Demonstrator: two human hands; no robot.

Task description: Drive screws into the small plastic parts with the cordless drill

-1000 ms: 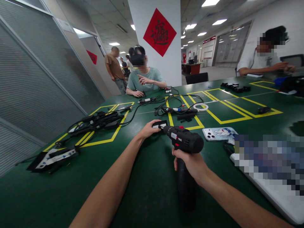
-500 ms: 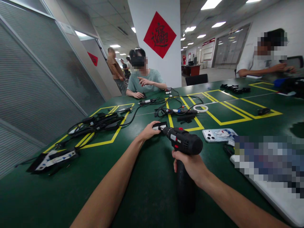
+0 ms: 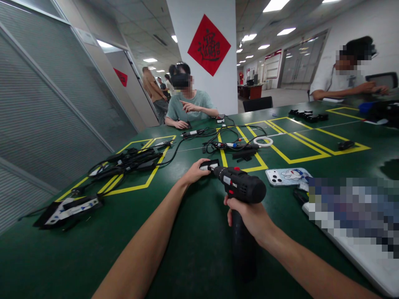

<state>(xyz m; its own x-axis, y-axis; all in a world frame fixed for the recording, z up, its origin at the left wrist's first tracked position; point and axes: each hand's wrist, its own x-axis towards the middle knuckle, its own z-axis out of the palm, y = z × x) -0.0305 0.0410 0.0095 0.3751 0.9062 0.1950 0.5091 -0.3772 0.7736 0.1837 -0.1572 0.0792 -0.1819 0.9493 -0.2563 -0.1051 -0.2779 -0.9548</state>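
Observation:
My right hand (image 3: 251,218) grips the handle of a black cordless drill (image 3: 241,187) with red trim, held upright over the green table (image 3: 193,249). The drill's nose points at a small black and white part (image 3: 209,165) lying on the table. My left hand (image 3: 195,171) holds that part down from its left side, fingers closed around it.
A phone (image 3: 286,176) in a patterned case lies right of the drill, with a blurred flat object (image 3: 353,220) beyond it. Black cables and adapters (image 3: 127,160) fill the yellow-taped squares at left; more cables (image 3: 232,143) and a white ring (image 3: 263,140) lie ahead. People sit across the table.
None of note: both hands, the drill and the part stay where they were; only the view shifts slightly.

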